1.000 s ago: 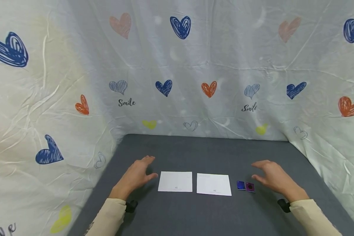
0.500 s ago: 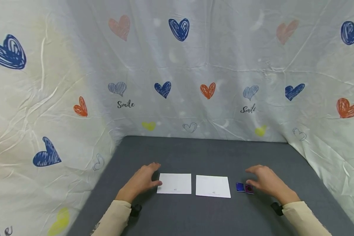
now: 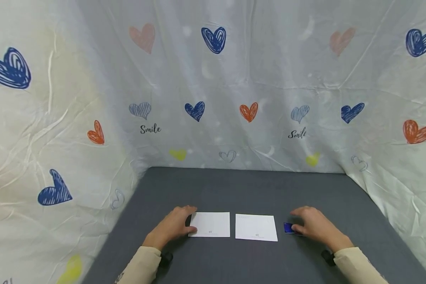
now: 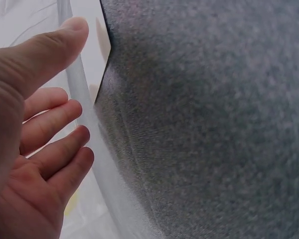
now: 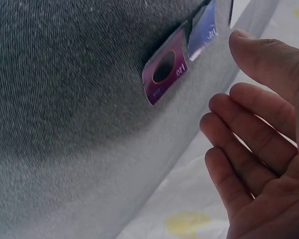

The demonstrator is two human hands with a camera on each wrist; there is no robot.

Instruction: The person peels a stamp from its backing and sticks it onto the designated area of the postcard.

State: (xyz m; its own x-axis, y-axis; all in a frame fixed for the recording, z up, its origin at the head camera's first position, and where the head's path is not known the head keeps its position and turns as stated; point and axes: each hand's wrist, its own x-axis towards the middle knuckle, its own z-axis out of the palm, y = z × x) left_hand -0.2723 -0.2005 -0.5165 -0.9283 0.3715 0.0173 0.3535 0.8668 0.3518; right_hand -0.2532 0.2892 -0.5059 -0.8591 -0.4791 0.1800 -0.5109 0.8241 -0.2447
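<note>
Near the purple stamp (image 5: pixel 165 68), the relaxed right hand (image 3: pixel 317 225).

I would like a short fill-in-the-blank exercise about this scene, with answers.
On the dark grey fabric surface lie ____ white rectangular cards.
The small purple stamp-like paper is nearest the person's ____ hand.
The similar small paper beside it is ____.
The white heart-printed curtain shows the word ____.

Answers: two; right; blue; Smile.

White sheeting (image 3: pixel 227 75) printed with hearts (image 3: pixel 194 111) and "Smile" (image 3: pixel 150 129) hangs along the far and side edges of the grey worktop (image 3: pixel 248 256).
</note>
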